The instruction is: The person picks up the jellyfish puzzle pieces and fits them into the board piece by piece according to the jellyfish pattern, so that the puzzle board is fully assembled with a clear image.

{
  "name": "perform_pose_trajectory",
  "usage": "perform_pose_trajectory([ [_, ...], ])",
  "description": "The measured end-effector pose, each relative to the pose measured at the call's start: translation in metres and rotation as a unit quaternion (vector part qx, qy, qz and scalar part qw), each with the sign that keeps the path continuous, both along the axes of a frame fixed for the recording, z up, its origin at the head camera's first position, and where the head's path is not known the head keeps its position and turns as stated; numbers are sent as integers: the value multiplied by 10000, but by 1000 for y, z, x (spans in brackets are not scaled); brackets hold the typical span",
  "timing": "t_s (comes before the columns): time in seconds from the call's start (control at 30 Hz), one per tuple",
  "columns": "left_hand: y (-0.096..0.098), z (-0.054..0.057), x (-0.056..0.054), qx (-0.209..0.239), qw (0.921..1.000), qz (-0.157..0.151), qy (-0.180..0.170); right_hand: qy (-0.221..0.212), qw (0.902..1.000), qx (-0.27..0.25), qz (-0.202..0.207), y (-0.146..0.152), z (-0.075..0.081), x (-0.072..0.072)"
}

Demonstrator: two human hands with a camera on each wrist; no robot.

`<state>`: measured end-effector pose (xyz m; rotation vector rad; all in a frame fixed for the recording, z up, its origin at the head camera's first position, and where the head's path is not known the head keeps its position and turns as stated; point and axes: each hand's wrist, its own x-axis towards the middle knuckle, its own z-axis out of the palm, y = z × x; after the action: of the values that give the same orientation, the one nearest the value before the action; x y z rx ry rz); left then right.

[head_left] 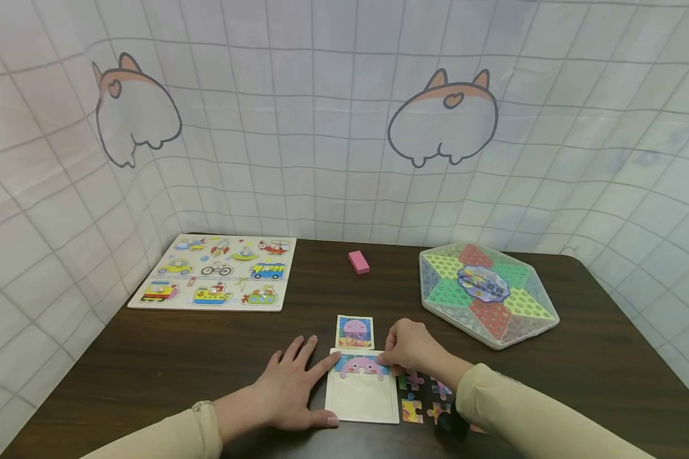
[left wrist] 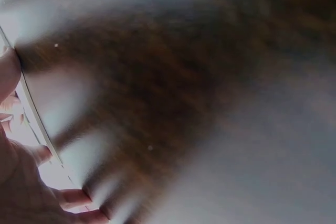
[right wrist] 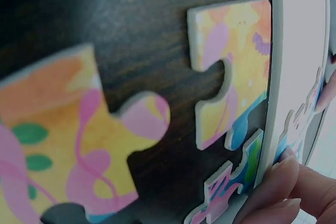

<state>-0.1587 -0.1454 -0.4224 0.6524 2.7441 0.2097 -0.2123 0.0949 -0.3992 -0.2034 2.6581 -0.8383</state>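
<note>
Fingers, left hand (head_left: 287, 394): spread, touching board (head_left: 362, 401)
Right hand (head_left: 412, 348): curled, grip unclear
Puzzle pieces (head_left: 411, 412): probably light, stiff; pinch edges

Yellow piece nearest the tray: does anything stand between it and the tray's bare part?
Only the right rim of the tray lies between; nothing else visible blocks the piece. The right hand is farther up.

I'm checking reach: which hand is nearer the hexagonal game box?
Right. The right hand is in front and to the left of the hexagonal game box, apart from it; the left hand is farther off, at the left edge of the puzzle frame.
</note>
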Motion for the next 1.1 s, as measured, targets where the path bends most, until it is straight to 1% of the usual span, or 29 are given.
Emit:
perform_pose_trajectory([
  [0.13, 0, 3, 1, 64, 10000, 52, -48, 43, 10000, 38, 20, -1, 1, 1],
  [0.3, 0, 9, 2, 15, 9998, 88, -152, 71, 9999, 62, 39, -1, -1, 1],
  [0.43, 0, 10, 1, -48, 9998, 124, -173, 91, 9999, 77, 46, -1, -1, 1],
  [0.6, 1, 10, 1, -42, 9998, 95, -163, 79, 9999, 66, 68, 0, -1, 1],
  [0.7, 2, 9, 1, -26, 9998, 78, -161, -41, 10000, -18, 43, 2, 1, 2],
  [0.83, 2, 9, 0, -56, 9998, 97, -158, -162, 9994, -315, 50, 8, 6, 2],
  [0.97, 2, 9, 0, -76, 9997, 122, -176, 42, 9983, -560, 160, 17, 8, 2],
  [1.1, 3, 9, 1, -44, 9997, 130, -188, 348, 9971, -601, 317, 30, 9, 3],
])
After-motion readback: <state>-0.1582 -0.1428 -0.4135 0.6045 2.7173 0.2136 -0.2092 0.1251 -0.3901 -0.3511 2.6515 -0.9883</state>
